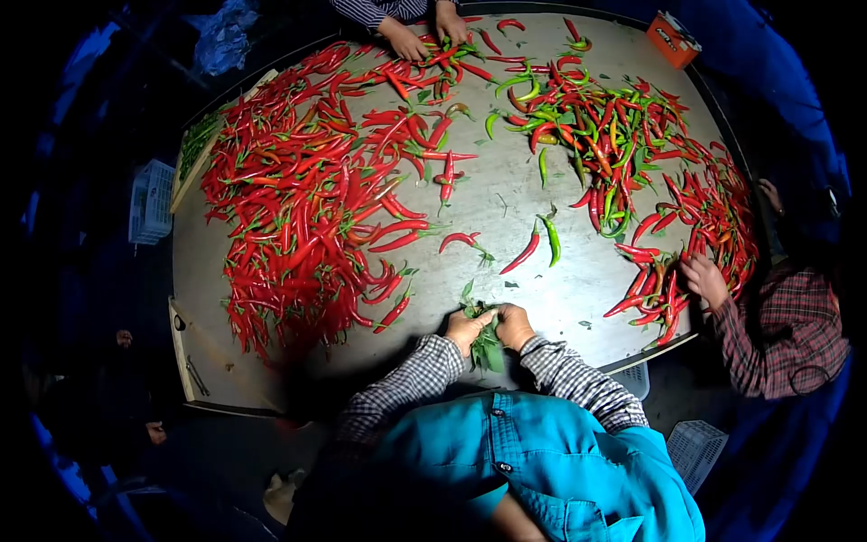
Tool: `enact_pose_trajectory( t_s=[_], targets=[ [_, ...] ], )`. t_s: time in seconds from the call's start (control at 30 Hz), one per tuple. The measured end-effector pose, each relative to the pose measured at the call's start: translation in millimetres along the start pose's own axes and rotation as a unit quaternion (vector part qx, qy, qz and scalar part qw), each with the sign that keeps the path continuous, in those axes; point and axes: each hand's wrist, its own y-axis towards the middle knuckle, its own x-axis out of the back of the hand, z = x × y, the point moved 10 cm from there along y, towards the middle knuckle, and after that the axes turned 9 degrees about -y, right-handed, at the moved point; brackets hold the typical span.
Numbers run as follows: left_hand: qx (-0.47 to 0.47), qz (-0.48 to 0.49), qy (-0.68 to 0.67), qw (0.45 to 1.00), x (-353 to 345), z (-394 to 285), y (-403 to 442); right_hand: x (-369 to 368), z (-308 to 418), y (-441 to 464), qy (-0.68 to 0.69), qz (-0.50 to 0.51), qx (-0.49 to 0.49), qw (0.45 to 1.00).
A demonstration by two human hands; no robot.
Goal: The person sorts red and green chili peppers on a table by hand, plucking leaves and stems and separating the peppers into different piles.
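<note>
My left hand is closed on a small bunch of green leaves at the near edge of the table. Close beside it, my right hand has its fingers closed at the same leaves, and the fingertips of both hands nearly meet. Just beyond my hands lie a curved red chili, a straight red chili and a green chili. A large heap of red chilies spreads to the left.
A mixed red and green heap lies at the right. Across the table, a person's hands touch chilies; at the right, another person's hand does too. An orange box sits at the far right corner, a crate beyond the left edge.
</note>
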Motion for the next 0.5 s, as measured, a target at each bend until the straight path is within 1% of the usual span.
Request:
enact_pose_trajectory(
  t_s=[0.03,0.07,0.1,0.13,0.17,0.2,0.27,0.3,0.37,0.4,0.43,0.47,0.5],
  targets=[
    [0.021,-0.01,0.016,1.0,3.7,3.2,0.9,-12.0,-8.0,1.5,0.13,0.031,-0.026,0.991],
    [0.044,-0.017,0.032,0.998,5.9,6.8,1.6,-31.8,-20.7,-0.6,0.195,0.098,-0.085,0.972],
    [0.036,-0.015,0.046,0.998,4.9,-1.6,-4.9,-39.3,-19.0,-1.9,0.256,0.127,-0.061,0.956],
    [0.056,0.037,-0.017,0.998,1.2,2.1,-3.3,-35.5,0.3,-8.4,0.317,0.155,-0.039,0.935],
    [0.057,0.043,-0.027,0.997,7.8,3.6,-3.3,-22.1,13.2,-15.4,0.4,0.138,-0.034,0.905],
    [0.058,0.049,-0.038,0.996,5.0,-6.1,-11.6,-11.0,19.7,-22.2,0.392,0.143,-0.061,0.907],
    [0.063,0.058,-0.038,0.996,9.8,-6.5,-9.5,-2.2,23.4,-26.4,0.462,0.149,-0.118,0.866],
    [0.052,0.059,-0.045,0.996,12.4,-10.3,-6.9,5.2,20.9,-21.2,0.46,0.145,-0.118,0.868],
    [0.042,0.021,-0.029,0.998,25.2,-20.6,4.7,18.0,11.5,-8.0,0.342,0.185,-0.119,0.914],
    [0.031,0.002,-0.016,0.999,32.8,-28.5,9.2,64.6,18.5,12.7,0.153,0.001,0.046,0.987],
    [0.019,-0.022,0.01,1.0,35.9,-42.6,8.8,102.9,16.2,19.6,0.063,-0.125,0.068,0.988],
    [0.023,-0.04,0.032,0.998,38.6,-54.2,7.1,140.5,18.0,22.5,-0.029,-0.249,0.087,0.964],
    [0.031,-0.043,0.05,0.997,39.8,-60.2,6.4,163.3,19.1,26.6,-0.147,-0.256,0.031,0.955]
  ],
)
